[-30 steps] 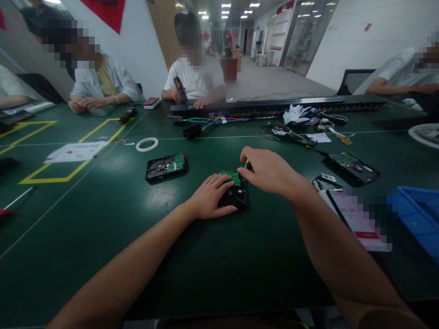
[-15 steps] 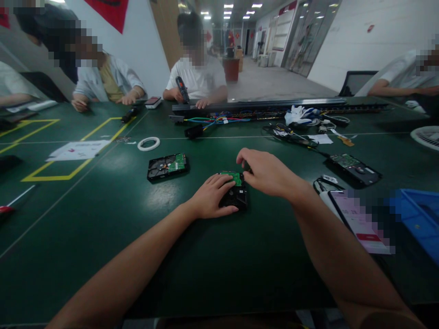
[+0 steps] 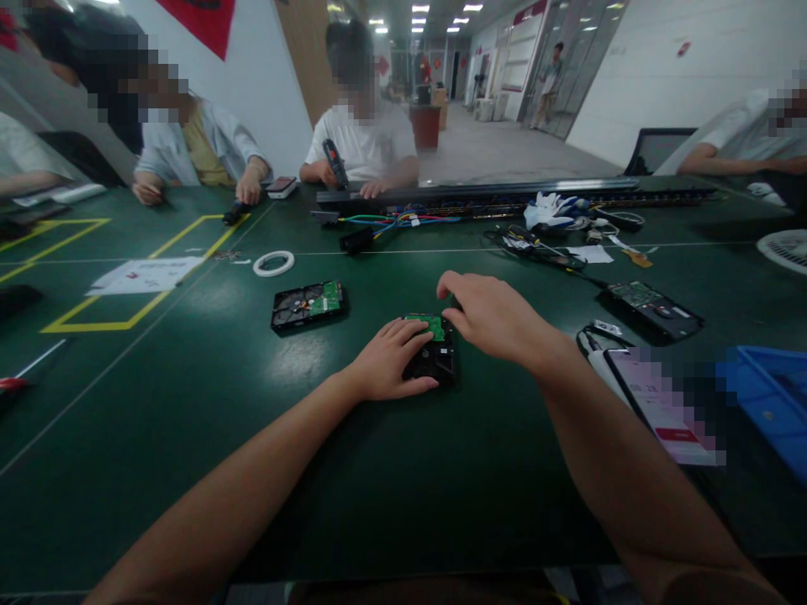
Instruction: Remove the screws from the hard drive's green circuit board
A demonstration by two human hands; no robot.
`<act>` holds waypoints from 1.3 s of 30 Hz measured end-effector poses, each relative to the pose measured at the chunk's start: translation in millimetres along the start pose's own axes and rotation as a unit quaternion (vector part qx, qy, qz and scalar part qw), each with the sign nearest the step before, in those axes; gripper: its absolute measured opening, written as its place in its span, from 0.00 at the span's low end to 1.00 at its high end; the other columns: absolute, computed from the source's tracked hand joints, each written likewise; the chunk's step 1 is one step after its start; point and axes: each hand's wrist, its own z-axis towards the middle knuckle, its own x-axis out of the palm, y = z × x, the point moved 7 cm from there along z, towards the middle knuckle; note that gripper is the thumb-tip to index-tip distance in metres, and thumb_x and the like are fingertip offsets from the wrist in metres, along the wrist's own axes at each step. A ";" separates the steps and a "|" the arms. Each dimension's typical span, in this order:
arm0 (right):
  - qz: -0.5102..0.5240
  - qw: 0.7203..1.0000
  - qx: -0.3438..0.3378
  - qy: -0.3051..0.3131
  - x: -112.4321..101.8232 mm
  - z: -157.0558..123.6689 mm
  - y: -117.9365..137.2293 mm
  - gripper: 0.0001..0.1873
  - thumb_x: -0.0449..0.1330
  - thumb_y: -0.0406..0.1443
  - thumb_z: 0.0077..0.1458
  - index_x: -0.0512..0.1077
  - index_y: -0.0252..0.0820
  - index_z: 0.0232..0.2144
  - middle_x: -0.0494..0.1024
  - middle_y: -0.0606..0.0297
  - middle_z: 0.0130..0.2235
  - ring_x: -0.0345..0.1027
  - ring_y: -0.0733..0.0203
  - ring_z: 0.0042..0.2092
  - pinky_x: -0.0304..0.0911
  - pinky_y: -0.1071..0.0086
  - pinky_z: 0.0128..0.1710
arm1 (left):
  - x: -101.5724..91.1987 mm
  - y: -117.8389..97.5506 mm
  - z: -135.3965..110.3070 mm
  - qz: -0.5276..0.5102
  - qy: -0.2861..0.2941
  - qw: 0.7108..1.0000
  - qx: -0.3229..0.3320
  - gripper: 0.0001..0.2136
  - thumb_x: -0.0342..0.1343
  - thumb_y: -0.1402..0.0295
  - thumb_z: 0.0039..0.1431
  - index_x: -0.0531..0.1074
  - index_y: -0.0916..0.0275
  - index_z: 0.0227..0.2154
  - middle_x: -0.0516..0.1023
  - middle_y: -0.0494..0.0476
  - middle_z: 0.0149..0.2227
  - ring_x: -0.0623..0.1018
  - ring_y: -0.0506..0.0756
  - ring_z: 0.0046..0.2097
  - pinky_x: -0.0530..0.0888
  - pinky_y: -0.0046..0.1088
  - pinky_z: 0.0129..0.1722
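A hard drive [image 3: 437, 363] lies on the green table in front of me, with its green circuit board facing up. My left hand [image 3: 387, 361] rests across its left side, fingers stretched over the board and thumb along the near edge, holding it. At the drive's far right corner is my right hand [image 3: 492, 319], with index finger and thumb curled inward. Whatever may be between those fingertips is too small or hidden to make out. Another hard drive [image 3: 308, 306] lies to the left, apart from both hands.
A third hard drive [image 3: 652, 309] sits at the right, near a phone [image 3: 656, 403] and a blue bin [image 3: 769, 403]. Further off are a white tape roll [image 3: 273, 264], cables [image 3: 530, 248], gloves [image 3: 555, 213] and a long dark rail [image 3: 479, 195]. Several people sit around the table.
My right hand has shifted very slightly at the drive's corner; my left hand stays put. Across the table, a co-worker's hand has moved onto a dark tool.
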 end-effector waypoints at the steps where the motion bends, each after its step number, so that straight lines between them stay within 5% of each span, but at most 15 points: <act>1: 0.012 1.000 -0.009 -0.002 0.3 0.0 0.7 0.14 0.62 0.31 0.68 0.74 0.42 0.55 0.85 0.52 0.54 0.79 0.46 0.52 0.65 0.59 0.48 | 0.1 -0.2 0.0 0.002 0.001 1.000 0.002 0.40 0.59 0.37 0.70 0.67 0.62 0.72 0.69 0.73 0.73 0.70 0.74 0.74 0.62 0.63 0.77; 11: 0.040 0.999 -0.016 -0.003 0.9 -0.2 0.3 0.17 0.57 0.28 0.66 0.73 0.39 0.55 0.85 0.50 0.52 0.80 0.45 0.52 0.67 0.57 0.51 | -0.7 -1.3 1.0 0.001 0.005 1.000 -0.001 0.39 0.59 0.37 0.70 0.67 0.61 0.72 0.68 0.72 0.74 0.69 0.74 0.74 0.61 0.63 0.77; 19: -0.024 0.998 0.061 0.005 -2.2 -1.0 -1.1 0.17 0.59 0.43 0.74 0.70 0.39 0.58 0.86 0.48 0.49 0.81 0.40 0.47 0.66 0.56 0.43 | -1.4 -2.3 0.6 0.002 -0.003 1.000 0.003 0.39 0.59 0.38 0.70 0.68 0.64 0.71 0.69 0.74 0.73 0.69 0.75 0.74 0.62 0.64 0.77; 26: 0.000 1.000 0.017 -0.018 -2.2 1.2 1.2 0.12 0.58 0.33 0.70 0.74 0.39 0.54 0.84 0.50 0.56 0.80 0.45 0.54 0.67 0.59 0.50 | -0.6 -0.4 0.3 -0.006 -0.003 1.000 -0.003 0.39 0.60 0.37 0.69 0.67 0.59 0.73 0.68 0.71 0.74 0.70 0.75 0.74 0.62 0.64 0.77; 32: -0.056 0.995 0.083 -0.017 -3.8 0.3 -4.6 0.17 0.58 0.45 0.76 0.75 0.39 0.54 0.87 0.46 0.48 0.82 0.38 0.47 0.67 0.55 0.42 | -1.0 -1.6 0.3 0.001 -0.005 1.000 -0.001 0.39 0.59 0.38 0.70 0.67 0.61 0.72 0.69 0.73 0.74 0.70 0.75 0.74 0.62 0.64 0.76; 39: -0.047 0.995 0.086 -0.013 -3.9 -0.2 -4.2 0.13 0.59 0.38 0.73 0.75 0.38 0.53 0.86 0.46 0.49 0.82 0.39 0.48 0.66 0.56 0.42 | -0.5 -1.6 0.5 0.006 0.001 1.000 0.002 0.40 0.58 0.37 0.71 0.67 0.63 0.71 0.68 0.74 0.74 0.70 0.75 0.74 0.62 0.64 0.77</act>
